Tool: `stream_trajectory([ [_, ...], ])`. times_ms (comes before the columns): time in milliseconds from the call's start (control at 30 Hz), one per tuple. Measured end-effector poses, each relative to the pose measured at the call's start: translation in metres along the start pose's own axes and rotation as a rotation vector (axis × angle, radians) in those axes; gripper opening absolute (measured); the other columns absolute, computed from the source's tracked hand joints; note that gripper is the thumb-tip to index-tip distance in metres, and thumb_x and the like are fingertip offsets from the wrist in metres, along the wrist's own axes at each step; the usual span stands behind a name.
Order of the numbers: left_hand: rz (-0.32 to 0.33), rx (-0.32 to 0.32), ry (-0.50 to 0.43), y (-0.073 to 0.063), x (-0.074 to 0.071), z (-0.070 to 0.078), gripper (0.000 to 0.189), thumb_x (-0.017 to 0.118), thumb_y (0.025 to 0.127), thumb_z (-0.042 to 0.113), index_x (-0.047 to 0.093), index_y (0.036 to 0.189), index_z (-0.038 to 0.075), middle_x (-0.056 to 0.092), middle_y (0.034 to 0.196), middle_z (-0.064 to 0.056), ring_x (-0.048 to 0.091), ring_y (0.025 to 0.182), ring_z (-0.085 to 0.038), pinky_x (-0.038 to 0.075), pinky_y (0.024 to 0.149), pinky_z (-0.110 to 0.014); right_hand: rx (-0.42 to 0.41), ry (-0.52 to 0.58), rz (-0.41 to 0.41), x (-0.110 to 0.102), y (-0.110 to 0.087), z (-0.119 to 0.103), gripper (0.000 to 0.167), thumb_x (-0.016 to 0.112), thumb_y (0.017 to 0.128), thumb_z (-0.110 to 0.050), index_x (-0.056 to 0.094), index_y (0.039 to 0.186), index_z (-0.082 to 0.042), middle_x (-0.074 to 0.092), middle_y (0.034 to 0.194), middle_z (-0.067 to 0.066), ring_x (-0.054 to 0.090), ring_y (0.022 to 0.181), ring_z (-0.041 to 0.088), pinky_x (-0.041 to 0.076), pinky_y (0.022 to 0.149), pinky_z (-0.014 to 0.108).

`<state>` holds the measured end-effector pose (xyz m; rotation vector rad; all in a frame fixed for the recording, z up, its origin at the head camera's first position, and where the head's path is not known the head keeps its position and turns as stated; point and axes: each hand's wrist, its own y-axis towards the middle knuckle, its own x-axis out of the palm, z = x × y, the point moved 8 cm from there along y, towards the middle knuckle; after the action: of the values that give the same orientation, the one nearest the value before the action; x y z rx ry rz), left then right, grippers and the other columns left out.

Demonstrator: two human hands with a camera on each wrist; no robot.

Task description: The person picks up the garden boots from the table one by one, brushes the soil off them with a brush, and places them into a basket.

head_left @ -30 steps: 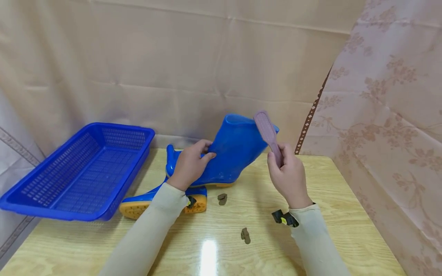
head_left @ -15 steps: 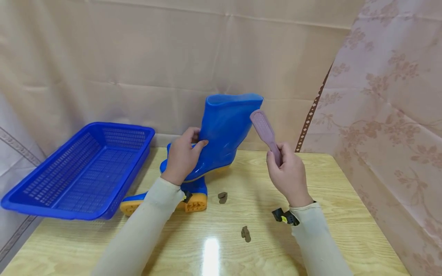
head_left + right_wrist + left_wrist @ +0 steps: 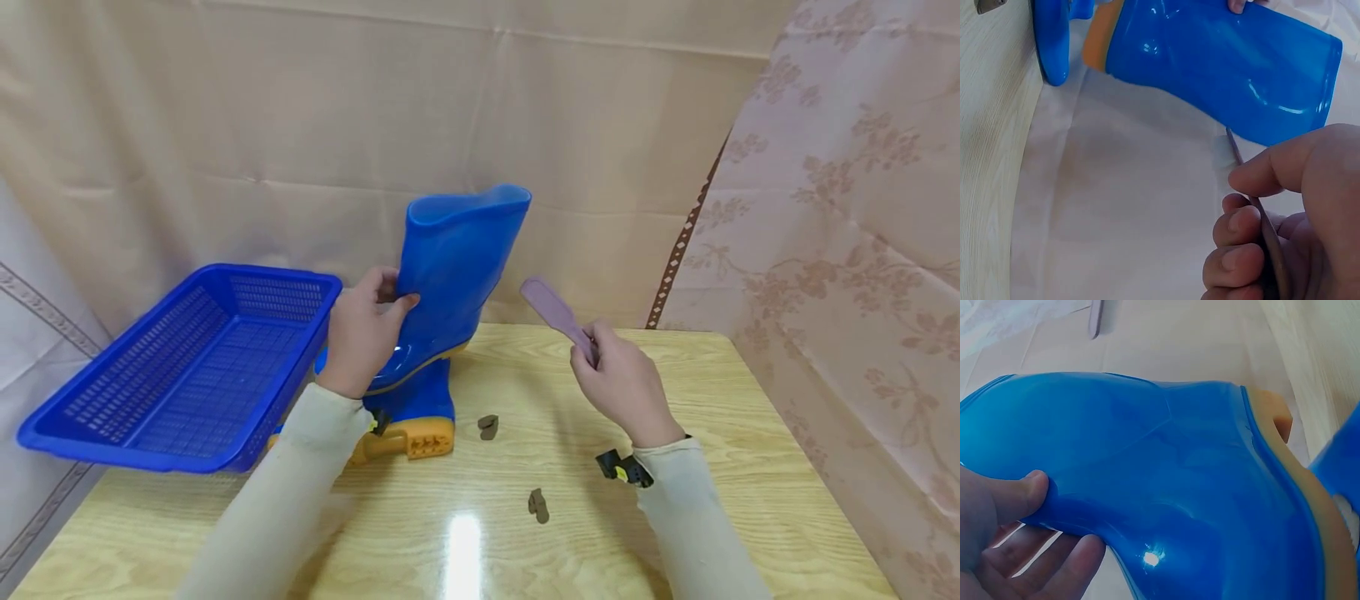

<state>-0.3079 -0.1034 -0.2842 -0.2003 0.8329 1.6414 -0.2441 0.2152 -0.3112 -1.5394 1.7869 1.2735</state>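
Note:
A blue rain boot (image 3: 457, 267) with an orange sole is held up and tilted over the table, opening upward and toe down to the left. My left hand (image 3: 366, 333) grips the front of its shaft between thumb and fingers, plain to see in the left wrist view. In my right hand (image 3: 622, 383) is the handle of a mauve scrub brush (image 3: 555, 308). Pale bristles (image 3: 1224, 159) show on the brush's far side in the right wrist view, and its head is apart from the boot in the head view. Beneath lies a second boot (image 3: 431, 437) on its side, partly hidden by my left arm.
A blue plastic basket (image 3: 150, 461) stands on the left of the wooden table (image 3: 675, 517). Two small brown lumps (image 3: 488, 427) lie on the tabletop between my arms. Beige cloth (image 3: 337, 125) hangs behind, and a floral curtain (image 3: 862, 250) borders the right side.
My left hand has carried the boot left and up, turning it more upright. The brush in my right hand has tilted over, its back now facing up, and its head is farther from the boot.

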Motion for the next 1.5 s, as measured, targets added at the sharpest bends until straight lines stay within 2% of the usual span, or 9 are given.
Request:
stream_trajectory([
  [233, 0.036, -0.050, -0.003, -0.003, -0.025, -0.007, 0.027, 0.070, 0.101, 0.027, 0.065, 0.122, 0.012, 0.072, 0.114, -0.009, 0.070, 0.106, -0.029, 0.057, 0.092, -0.057, 0.003, 0.003, -0.031, 0.002, 0.002, 0.001, 0.017, 0.054, 0.104, -0.021, 0.062, 0.108, -0.007, 0.048, 0.061, -0.001, 0.040, 0.046, 0.014, 0.031, 0.043, 0.030],
  [367, 0.096, -0.027, -0.015, -0.006, -0.045, -0.006, 0.027, 0.071, 0.100, 0.026, 0.065, 0.121, 0.008, 0.072, 0.114, -0.010, 0.070, 0.105, -0.029, 0.057, 0.092, -0.057, 0.003, -0.004, -0.039, 0.004, 0.003, 0.002, 0.018, 0.053, 0.104, -0.021, 0.062, 0.109, -0.007, 0.048, 0.062, -0.001, 0.040, 0.047, 0.014, 0.031, 0.043, 0.030],
  [533, 0.174, -0.003, -0.001, -0.007, -0.074, -0.005, 0.033, 0.073, 0.098, 0.027, 0.064, 0.121, 0.005, 0.072, 0.116, -0.013, 0.068, 0.110, -0.029, 0.053, 0.098, -0.059, 0.009, -0.001, -0.052, 0.006, 0.005, 0.003, 0.018, 0.053, 0.104, -0.021, 0.062, 0.109, -0.006, 0.048, 0.062, 0.000, 0.040, 0.047, 0.014, 0.031, 0.043, 0.030],
  [800, 0.315, 0.002, 0.000, -0.005, -0.111, -0.017, 0.038, 0.074, 0.097, 0.030, 0.065, 0.120, 0.002, 0.072, 0.118, -0.014, 0.067, 0.111, -0.029, 0.051, 0.102, -0.057, 0.012, 0.004, -0.060, 0.005, 0.005, 0.000, 0.018, 0.053, 0.104, -0.022, 0.062, 0.109, -0.007, 0.048, 0.061, 0.000, 0.040, 0.046, 0.013, 0.031, 0.042, 0.030],
  [933, 0.361, -0.029, 0.001, -0.001, -0.126, -0.031, 0.044, 0.074, 0.097, 0.035, 0.065, 0.131, 0.007, 0.072, 0.123, -0.010, 0.067, 0.113, -0.027, 0.051, 0.104, -0.054, 0.013, 0.001, -0.065, 0.006, 0.005, -0.001, 0.018, 0.053, 0.105, -0.022, 0.062, 0.110, -0.006, 0.048, 0.062, 0.000, 0.041, 0.047, 0.013, 0.031, 0.042, 0.030],
  [1100, 0.369, -0.108, 0.006, 0.008, -0.145, -0.055, 0.048, 0.070, 0.098, 0.042, 0.062, 0.139, 0.018, 0.069, 0.130, -0.003, 0.063, 0.114, -0.017, 0.049, 0.108, -0.048, 0.014, -0.007, -0.074, 0.007, 0.005, -0.001, 0.018, 0.053, 0.104, -0.021, 0.062, 0.109, -0.006, 0.048, 0.062, 0.001, 0.041, 0.047, 0.014, 0.032, 0.043, 0.031],
  [1233, 0.439, -0.121, 0.037, 0.012, -0.164, -0.075, 0.034, 0.071, 0.098, 0.039, 0.064, 0.123, 0.017, 0.065, 0.111, 0.009, 0.057, 0.103, -0.003, 0.049, 0.101, -0.029, 0.006, -0.020, -0.082, 0.009, 0.005, 0.000, 0.017, 0.054, 0.104, -0.020, 0.061, 0.108, -0.006, 0.048, 0.062, 0.001, 0.041, 0.048, 0.015, 0.032, 0.044, 0.031],
  [1333, 0.485, -0.141, 0.070, 0.012, -0.176, -0.091, 0.026, 0.072, 0.098, 0.035, 0.064, 0.115, 0.017, 0.057, 0.101, 0.018, 0.052, 0.095, 0.004, 0.045, 0.090, -0.024, 0.008, -0.027, -0.096, 0.012, 0.004, 0.000, 0.016, 0.054, 0.104, -0.021, 0.061, 0.108, -0.007, 0.047, 0.062, 0.000, 0.041, 0.048, 0.015, 0.032, 0.044, 0.031],
  [1500, 0.481, -0.235, 0.125, 0.011, -0.187, -0.120, 0.035, 0.067, 0.099, 0.042, 0.063, 0.123, 0.017, 0.064, 0.115, 0.005, 0.055, 0.100, 0.000, 0.047, 0.101, -0.027, 0.019, -0.027, -0.115, 0.016, 0.004, 0.002, 0.017, 0.053, 0.104, -0.021, 0.061, 0.109, -0.007, 0.047, 0.062, 0.001, 0.041, 0.049, 0.015, 0.032, 0.045, 0.032],
])
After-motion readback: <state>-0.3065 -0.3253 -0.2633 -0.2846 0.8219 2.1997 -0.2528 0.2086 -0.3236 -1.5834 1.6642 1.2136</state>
